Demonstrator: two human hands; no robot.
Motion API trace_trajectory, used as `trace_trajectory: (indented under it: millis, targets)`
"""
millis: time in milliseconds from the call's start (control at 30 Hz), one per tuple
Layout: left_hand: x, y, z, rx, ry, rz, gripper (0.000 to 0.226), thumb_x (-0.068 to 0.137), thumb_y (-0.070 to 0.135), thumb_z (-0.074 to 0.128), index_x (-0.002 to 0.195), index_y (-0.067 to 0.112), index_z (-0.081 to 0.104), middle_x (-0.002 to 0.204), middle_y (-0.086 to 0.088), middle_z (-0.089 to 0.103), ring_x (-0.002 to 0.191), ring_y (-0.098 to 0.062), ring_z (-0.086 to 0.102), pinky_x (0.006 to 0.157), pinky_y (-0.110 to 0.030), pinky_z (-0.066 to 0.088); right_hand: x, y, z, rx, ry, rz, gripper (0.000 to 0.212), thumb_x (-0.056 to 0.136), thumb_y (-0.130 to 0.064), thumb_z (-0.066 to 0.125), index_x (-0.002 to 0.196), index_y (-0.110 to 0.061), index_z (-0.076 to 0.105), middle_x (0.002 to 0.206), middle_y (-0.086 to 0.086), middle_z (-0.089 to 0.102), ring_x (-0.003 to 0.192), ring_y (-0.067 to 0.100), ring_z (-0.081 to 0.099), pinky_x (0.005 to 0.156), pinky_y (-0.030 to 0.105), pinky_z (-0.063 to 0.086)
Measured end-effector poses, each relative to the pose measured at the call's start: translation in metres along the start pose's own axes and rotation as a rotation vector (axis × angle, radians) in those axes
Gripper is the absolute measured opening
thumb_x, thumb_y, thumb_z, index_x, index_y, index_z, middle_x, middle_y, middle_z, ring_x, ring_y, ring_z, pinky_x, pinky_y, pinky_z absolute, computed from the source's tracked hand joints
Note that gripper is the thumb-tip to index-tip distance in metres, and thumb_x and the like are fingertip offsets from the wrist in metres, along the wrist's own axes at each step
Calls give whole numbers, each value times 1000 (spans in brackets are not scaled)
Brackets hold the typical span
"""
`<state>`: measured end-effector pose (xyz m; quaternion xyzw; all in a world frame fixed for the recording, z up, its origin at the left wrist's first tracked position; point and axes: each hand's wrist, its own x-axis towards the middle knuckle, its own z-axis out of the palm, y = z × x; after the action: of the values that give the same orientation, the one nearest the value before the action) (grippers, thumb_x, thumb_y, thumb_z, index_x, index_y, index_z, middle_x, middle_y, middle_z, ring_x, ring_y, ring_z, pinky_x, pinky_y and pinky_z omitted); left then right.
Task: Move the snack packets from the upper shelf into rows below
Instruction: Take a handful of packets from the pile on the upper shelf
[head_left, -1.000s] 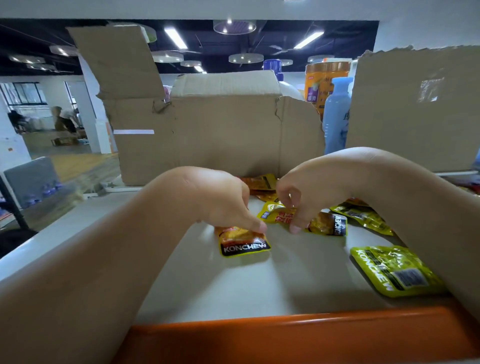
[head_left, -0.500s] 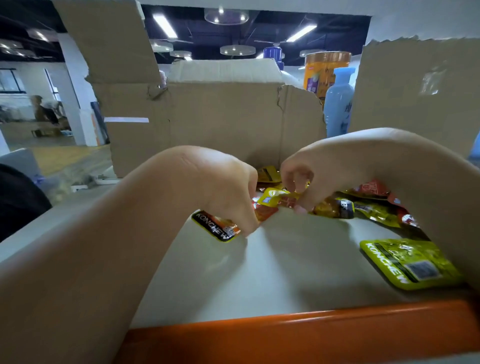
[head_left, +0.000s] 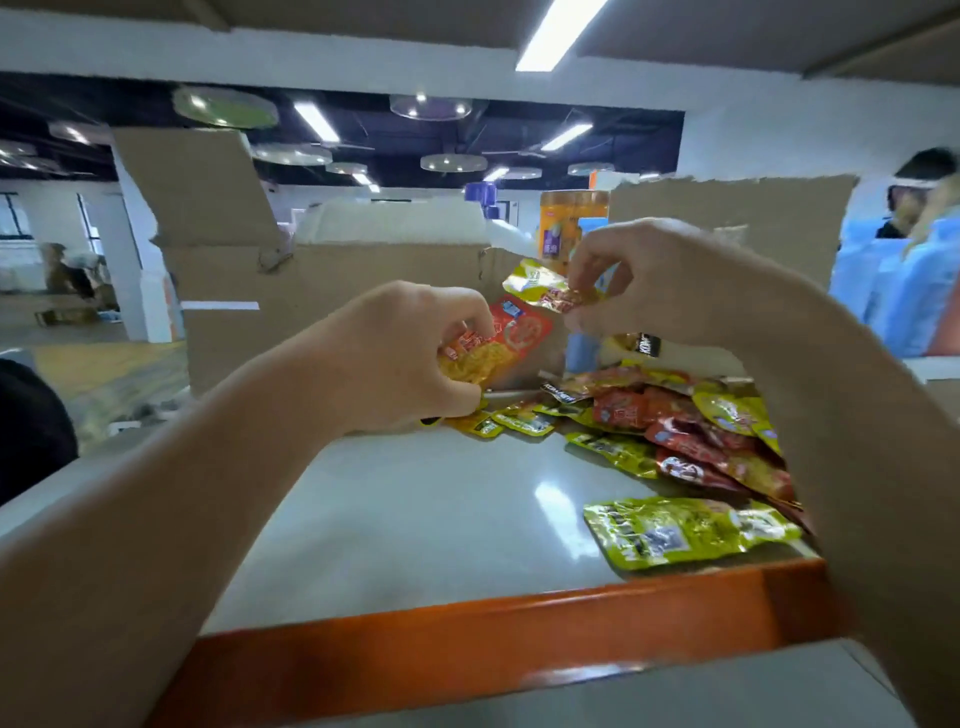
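My left hand (head_left: 410, 358) grips an orange snack packet (head_left: 511, 335), lifted off the white shelf (head_left: 415, 514). My right hand (head_left: 660, 280) pinches a yellow snack packet (head_left: 540, 286), held higher and further back. A pile of red, yellow and green packets (head_left: 675, 426) lies on the shelf under my right arm. One green packet (head_left: 680, 530) lies alone near the shelf's front. A few small packets (head_left: 514, 422) lie just beyond my left hand.
An orange front lip (head_left: 467, 639) edges the shelf. Torn cardboard boxes (head_left: 337, 291) stand along the back, with another cardboard panel (head_left: 753, 218) at the right. An orange canister (head_left: 571, 218) stands behind them. A person (head_left: 914, 197) stands at far right.
Both hands have risen off the shelf with their packets. The view has tilted up and pulled back, showing more of the pile at the right.
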<state>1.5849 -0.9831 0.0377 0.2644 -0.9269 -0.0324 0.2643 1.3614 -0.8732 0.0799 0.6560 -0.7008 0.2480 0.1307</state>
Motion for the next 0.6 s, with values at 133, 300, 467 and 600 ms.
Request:
trace_trajectory:
  millis: [133, 300, 467, 600]
  targets:
    - [0, 58, 10, -66, 139, 107, 43, 73, 37, 80, 113, 43, 64, 91, 15, 62, 72, -2, 57, 67, -28, 50, -66, 25, -29, 106, 187, 19, 26, 73, -45, 77, 93, -32, 67, 88, -13, 63, 70, 0, 56, 66, 26, 47]
    - [1, 155, 42, -195, 203, 246, 49, 68, 48, 72, 115, 48, 59, 101, 21, 63, 86, -4, 62, 76, -30, 53, -156, 70, -80, 137, 356, 39, 26, 77, -31, 82, 97, -27, 65, 87, -13, 60, 78, -1, 54, 65, 8, 38]
    - [10, 272, 80, -276, 241, 336, 55, 68, 55, 66, 121, 47, 58, 109, 25, 62, 95, -5, 60, 80, -26, 51, -253, 123, -133, 98, 484, 111, 29, 79, -44, 80, 100, -33, 63, 96, -17, 57, 88, -3, 55, 71, 9, 39]
    - [13, 361, 119, -393, 238, 407, 53, 69, 54, 69, 121, 43, 64, 113, 22, 64, 99, -5, 63, 81, -30, 54, -330, 171, -171, 47, 576, 177, 33, 76, -57, 72, 104, -45, 58, 108, -24, 56, 95, -6, 56, 72, 12, 44]
